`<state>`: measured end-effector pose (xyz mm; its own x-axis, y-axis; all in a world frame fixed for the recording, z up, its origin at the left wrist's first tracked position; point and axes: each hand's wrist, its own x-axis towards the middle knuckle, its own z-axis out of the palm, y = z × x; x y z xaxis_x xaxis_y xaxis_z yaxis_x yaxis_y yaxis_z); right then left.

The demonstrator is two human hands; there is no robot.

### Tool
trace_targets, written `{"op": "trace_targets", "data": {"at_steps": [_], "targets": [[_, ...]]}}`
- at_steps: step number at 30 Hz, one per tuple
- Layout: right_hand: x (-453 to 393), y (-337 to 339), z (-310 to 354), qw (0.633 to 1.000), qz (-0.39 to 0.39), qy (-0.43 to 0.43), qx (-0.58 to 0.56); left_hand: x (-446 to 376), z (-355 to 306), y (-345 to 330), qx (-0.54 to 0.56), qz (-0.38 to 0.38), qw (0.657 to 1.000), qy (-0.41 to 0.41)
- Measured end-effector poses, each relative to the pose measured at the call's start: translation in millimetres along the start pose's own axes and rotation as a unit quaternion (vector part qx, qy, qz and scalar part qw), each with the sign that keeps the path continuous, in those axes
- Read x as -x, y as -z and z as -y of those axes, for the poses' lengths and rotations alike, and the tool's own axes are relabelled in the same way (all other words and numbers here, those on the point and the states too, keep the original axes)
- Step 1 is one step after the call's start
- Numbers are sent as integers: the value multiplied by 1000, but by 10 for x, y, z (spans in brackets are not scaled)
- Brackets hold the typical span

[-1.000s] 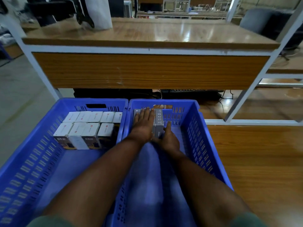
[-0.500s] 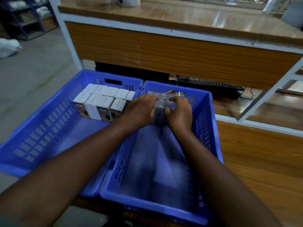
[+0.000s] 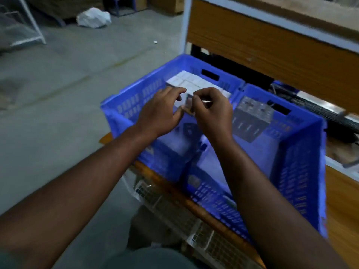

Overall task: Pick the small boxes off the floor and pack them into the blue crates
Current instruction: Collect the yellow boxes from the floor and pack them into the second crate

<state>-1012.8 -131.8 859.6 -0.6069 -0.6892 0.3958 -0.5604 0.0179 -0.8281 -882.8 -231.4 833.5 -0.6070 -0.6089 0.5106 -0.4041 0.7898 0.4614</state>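
I see both hands over the left crate [image 3: 124, 105]: left hand [image 3: 157, 115] half-spread, right hand [image 3: 211, 111] seemingly pinching a small box [image 3: 188, 103] just short of the white boxes [image 3: 194, 82].

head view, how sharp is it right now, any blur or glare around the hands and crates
Head view: motion blur smears the whole frame, so the print on the white boxes and grey boxes is unreadable; the left hand and right hand are soft-edged, and whatever sits between them is unclear; lighting is dim and even, with no strong glare on the blue crates; wide-angle bending tilts the table frame.
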Motion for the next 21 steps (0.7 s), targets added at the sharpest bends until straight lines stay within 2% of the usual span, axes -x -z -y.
{"op": "trace_targets", "data": {"at_steps": [5,9,11,16,21], "targets": [[764,-1104,650,997,64,38,-15,1069,822,892,-3,-73,993,92],[1579,-2187,1108,977,205,17,-52,2259,1532,1651,-34,-105,973,202],[1957,-2675,1309,961,268,39,-56,2879,1877,1975,-44,-124,957,260],[2775,-3832,1736,888,450,81,-47,4320,2522,2610,-60,-185,881,431],[3557,-4896,2074,806,577,120,-47,5444,2900,2985,-66,-245,793,555]]}}
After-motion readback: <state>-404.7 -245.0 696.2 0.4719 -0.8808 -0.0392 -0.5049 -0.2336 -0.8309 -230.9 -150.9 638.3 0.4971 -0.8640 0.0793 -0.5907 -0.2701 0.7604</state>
